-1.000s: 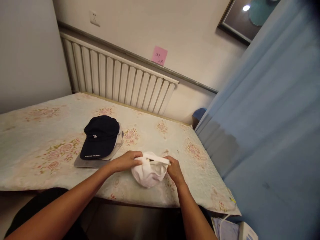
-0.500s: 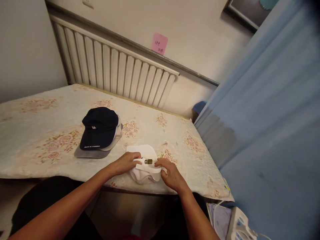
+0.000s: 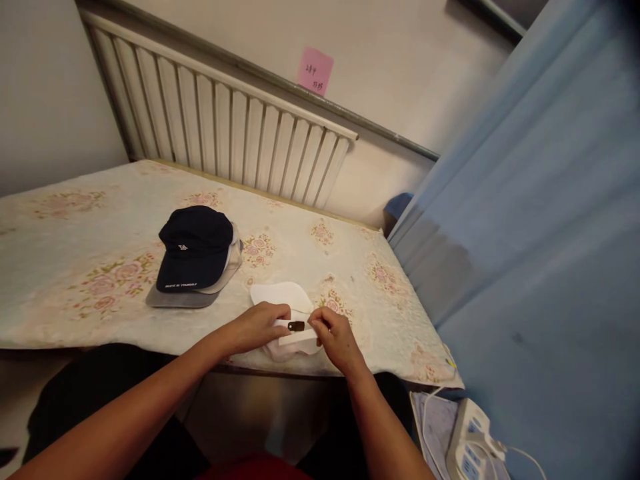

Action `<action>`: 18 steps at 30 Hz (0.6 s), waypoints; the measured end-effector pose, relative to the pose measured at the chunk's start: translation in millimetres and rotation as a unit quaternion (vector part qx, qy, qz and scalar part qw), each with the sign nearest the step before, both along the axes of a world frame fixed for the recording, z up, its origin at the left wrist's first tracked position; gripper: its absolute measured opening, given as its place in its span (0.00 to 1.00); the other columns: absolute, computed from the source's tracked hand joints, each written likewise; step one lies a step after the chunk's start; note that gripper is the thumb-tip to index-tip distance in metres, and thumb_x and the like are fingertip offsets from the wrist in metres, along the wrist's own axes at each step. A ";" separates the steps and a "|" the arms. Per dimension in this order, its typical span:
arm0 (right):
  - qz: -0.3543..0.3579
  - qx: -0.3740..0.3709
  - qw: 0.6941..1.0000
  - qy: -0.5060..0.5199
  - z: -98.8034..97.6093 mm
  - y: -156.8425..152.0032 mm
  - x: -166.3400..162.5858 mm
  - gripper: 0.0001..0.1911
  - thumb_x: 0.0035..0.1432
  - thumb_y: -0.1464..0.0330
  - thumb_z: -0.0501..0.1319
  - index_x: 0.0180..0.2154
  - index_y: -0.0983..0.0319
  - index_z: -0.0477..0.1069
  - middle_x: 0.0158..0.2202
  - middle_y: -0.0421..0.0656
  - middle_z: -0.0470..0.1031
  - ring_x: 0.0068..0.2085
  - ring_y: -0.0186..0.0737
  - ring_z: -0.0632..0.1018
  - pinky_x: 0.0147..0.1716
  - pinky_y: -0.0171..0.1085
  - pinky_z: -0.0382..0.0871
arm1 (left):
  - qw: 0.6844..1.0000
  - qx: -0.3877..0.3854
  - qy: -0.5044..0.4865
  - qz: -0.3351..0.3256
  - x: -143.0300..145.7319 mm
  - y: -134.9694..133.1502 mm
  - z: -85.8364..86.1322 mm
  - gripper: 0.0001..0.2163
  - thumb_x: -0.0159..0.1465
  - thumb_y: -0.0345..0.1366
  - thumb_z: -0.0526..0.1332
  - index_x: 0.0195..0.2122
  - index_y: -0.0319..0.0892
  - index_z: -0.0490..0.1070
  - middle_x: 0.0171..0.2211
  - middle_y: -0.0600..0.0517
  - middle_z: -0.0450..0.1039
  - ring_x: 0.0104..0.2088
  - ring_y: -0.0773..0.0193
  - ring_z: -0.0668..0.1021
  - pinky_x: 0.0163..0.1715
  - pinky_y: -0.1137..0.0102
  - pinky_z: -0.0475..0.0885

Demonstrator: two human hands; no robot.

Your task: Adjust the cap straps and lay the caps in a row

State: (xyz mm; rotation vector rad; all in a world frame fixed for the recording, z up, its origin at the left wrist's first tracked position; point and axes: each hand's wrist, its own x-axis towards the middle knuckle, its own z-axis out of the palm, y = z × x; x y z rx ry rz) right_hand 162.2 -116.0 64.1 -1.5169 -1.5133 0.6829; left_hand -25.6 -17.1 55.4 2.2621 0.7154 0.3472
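A white cap (image 3: 278,298) lies near the front edge of the table (image 3: 75,267), brim pointing away from me. My left hand (image 3: 257,326) pinches its back strap from the left. My right hand (image 3: 334,338) pinches the strap from the right, beside the small dark metal buckle (image 3: 296,326) between the two hands. Both hands are closed on the strap. To the left, a navy cap (image 3: 196,245) rests on top of lighter caps (image 3: 233,261), stacked.
A floral cloth covers the table. A white radiator (image 3: 225,133) runs along the back wall under a pink sticky note (image 3: 315,70). A blue curtain (image 3: 540,220) hangs close on the right. A white device with a cord (image 3: 470,447) sits at the lower right.
The white cap, held open and bunched between my hands earlier, now lies flatter on the table with its brim away from me. My hands have closed in on the strap buckle.
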 end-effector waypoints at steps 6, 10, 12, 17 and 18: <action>-0.033 -0.021 0.983 0.180 -4.1 5.8 5.3 0.04 0.53 0.68 0.59 0.32 0.61 0.71 0.19 0.33 0.64 0.18 0.28 0.63 0.18 0.29 0.55 | 0.999 0.032 -0.027 0.014 9.4 -9.9 -5.5 0.04 0.56 0.35 0.56 0.31 0.43 0.69 0.28 0.53 0.72 0.31 0.61 0.72 0.31 0.71 0.60; 0.027 -0.027 0.976 0.212 -10.2 8.1 12.1 0.09 0.46 0.70 0.63 0.33 0.61 0.74 0.20 0.33 0.66 0.20 0.27 0.62 0.20 0.29 0.53 | 0.998 0.000 -0.053 0.031 10.3 -11.9 -6.9 0.05 0.57 0.35 0.56 0.32 0.42 0.69 0.29 0.53 0.72 0.30 0.63 0.72 0.31 0.71 0.60; 0.038 -0.035 0.975 0.216 -14.0 8.8 13.4 0.09 0.45 0.70 0.64 0.33 0.62 0.75 0.19 0.34 0.67 0.20 0.28 0.62 0.20 0.29 0.53 | 0.997 -0.014 -0.063 0.039 9.7 -12.5 -6.3 0.05 0.57 0.37 0.56 0.32 0.42 0.69 0.28 0.54 0.71 0.29 0.63 0.70 0.29 0.72 0.59; -0.025 -0.005 0.975 0.223 -18.5 11.0 10.6 0.07 0.51 0.66 0.61 0.31 0.62 0.72 0.17 0.34 0.67 0.18 0.29 0.65 0.19 0.30 0.56 | 0.996 -0.030 -0.075 0.042 8.3 -14.3 -5.9 0.05 0.57 0.36 0.56 0.32 0.42 0.69 0.27 0.54 0.70 0.30 0.63 0.71 0.30 0.71 0.60; -0.030 0.002 0.975 0.221 -17.5 10.8 10.1 0.06 0.52 0.65 0.61 0.31 0.62 0.72 0.17 0.34 0.68 0.18 0.29 0.65 0.19 0.30 0.57 | 0.996 -0.032 -0.077 0.042 7.9 -14.4 -6.1 0.05 0.58 0.36 0.56 0.32 0.42 0.69 0.27 0.54 0.70 0.30 0.63 0.71 0.31 0.71 0.60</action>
